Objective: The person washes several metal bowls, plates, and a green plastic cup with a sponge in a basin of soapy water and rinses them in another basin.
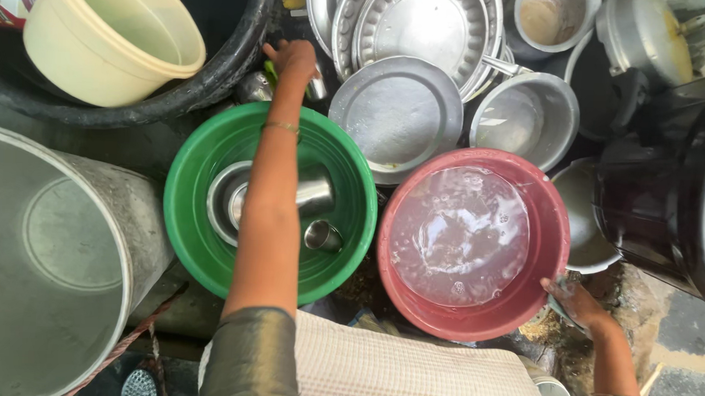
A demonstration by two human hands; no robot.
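My left arm reaches forward over a green basin. My left hand is past the basin's far rim, fingers curled down over a small steel cup, with a green item beside it. Inside the green basin lie a steel bowl, a steel tumbler on its side and a smaller cup. My right hand is at the near right rim of a red basin filled with cloudy water. It grips a small greyish thing that I cannot identify.
Steel plates, stacked trays and a steel pan lie beyond the basins. A cream bucket sits in a black tub at the top left. A large steel drum stands left, dark pots right.
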